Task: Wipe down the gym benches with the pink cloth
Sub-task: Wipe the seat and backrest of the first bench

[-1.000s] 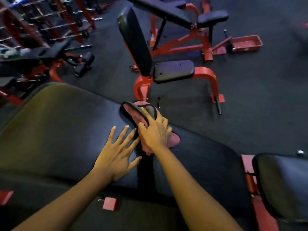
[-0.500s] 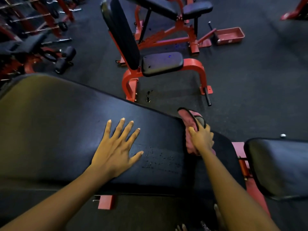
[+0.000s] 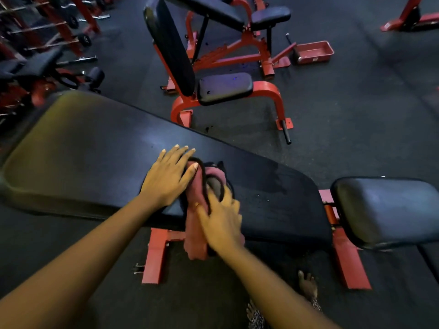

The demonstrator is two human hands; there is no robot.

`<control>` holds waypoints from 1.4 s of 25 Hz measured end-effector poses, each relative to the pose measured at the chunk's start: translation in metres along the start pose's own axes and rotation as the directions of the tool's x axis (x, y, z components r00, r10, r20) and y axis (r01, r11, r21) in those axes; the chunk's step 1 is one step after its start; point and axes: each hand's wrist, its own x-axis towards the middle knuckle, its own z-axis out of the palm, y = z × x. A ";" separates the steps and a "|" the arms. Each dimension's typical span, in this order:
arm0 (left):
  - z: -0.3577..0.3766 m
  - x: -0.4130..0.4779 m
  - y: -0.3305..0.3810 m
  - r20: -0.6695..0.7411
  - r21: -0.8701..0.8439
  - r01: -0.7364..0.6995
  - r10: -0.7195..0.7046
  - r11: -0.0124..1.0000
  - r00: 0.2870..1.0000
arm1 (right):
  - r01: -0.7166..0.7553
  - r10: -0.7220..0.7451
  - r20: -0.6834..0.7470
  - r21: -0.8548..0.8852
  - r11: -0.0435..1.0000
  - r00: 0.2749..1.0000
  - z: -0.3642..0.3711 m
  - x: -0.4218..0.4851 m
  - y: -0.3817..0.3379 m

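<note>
Right grip (image 3: 221, 224) atop cloth (image 3: 196, 233), finger curl lost in blur; left grip (image 3: 166, 179) flat, fingers straight, on tabletop (image 3: 83, 143), thumb touching cloth. Cloth draped over tabletop's near edge, midway along, lower end hanging free.

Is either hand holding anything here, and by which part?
The right hand lies on the cloth at its middle, against the near edge of the bench; blur hides whether it grips. The left hand lies flat on the bench, holding nothing.
</note>
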 end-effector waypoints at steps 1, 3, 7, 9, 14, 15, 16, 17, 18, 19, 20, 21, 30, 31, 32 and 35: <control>0.000 -0.005 0.002 0.014 0.012 -0.012 0.012 1.000 1.000 | -0.008 0.009 0.003 -0.067 0.998 1.000 0.006 -0.005 0.001; 0.004 -0.014 0.010 0.025 0.071 -0.045 0.043 0.997 0.999 | -0.075 0.069 -0.044 -0.134 0.988 0.997 0.006 -0.002 0.019; 0.024 -0.016 0.038 0.090 0.101 -0.114 0.105 0.988 0.990 | -0.293 0.275 -0.135 -0.138 0.946 0.952 -0.005 0.019 0.091; 0.038 -0.008 0.057 0.143 0.117 -0.165 0.148 0.979 0.979 | -0.408 0.388 -0.167 -0.108 0.907 0.907 -0.012 0.027 0.129; 0.071 0.025 0.098 0.292 0.162 -0.294 0.239 0.942 0.926 | -0.531 0.514 -0.201 -0.040 0.846 0.834 -0.024 0.044 0.190; 0.076 0.032 0.105 0.317 0.171 -0.316 0.251 0.933 0.914 | -0.547 0.530 -0.203 -0.038 0.836 0.824 -0.028 0.047 0.201; 0.082 0.040 0.113 0.334 0.183 -0.339 0.265 0.923 0.904 | -0.564 0.547 -0.202 -0.033 0.825 0.812 -0.034 0.050 0.212; 0.087 0.045 0.118 0.353 0.199 -0.363 0.279 0.911 0.893 | -0.581 0.567 -0.190 -0.024 0.814 0.802 -0.039 0.053 0.223; 0.092 0.049 0.122 0.372 0.208 -0.380 0.287 0.901 0.883 | -0.593 0.583 -0.171 -0.009 0.805 0.794 -0.043 0.057 0.232; 0.099 0.053 0.126 0.390 0.203 -0.397 0.297 0.895 0.871 | -0.596 0.592 -0.145 0.019 0.803 0.793 -0.047 0.060 0.242; 0.105 0.055 0.127 0.400 0.192 -0.408 0.308 0.893 0.863 | -0.576 0.577 -0.114 0.048 0.816 0.809 -0.052 0.063 0.252; 0.111 0.055 0.127 0.413 0.198 -0.425 0.318 0.883 0.853 | -0.534 0.538 -0.085 0.067 0.843 0.839 -0.058 0.065 0.262; 0.127 0.055 0.121 0.419 0.268 -0.472 0.339 0.840 0.842 | -0.082 0.074 -0.111 -0.067 0.994 0.991 -0.052 0.162 0.191; 0.129 0.055 0.120 0.424 0.258 -0.479 0.347 0.839 0.837 | -0.077 0.060 -0.138 -0.120 0.990 0.989 -0.040 0.161 0.190; 0.130 0.056 0.120 0.420 0.260 -0.483 0.353 0.836 0.836 | -0.100 0.078 -0.165 -0.130 0.986 0.983 -0.036 0.162 0.197; 0.134 0.065 0.135 0.406 0.219 -0.450 0.338 0.866 0.849 | -0.210 0.180 -0.221 -0.120 0.970 0.959 -0.048 0.175 0.240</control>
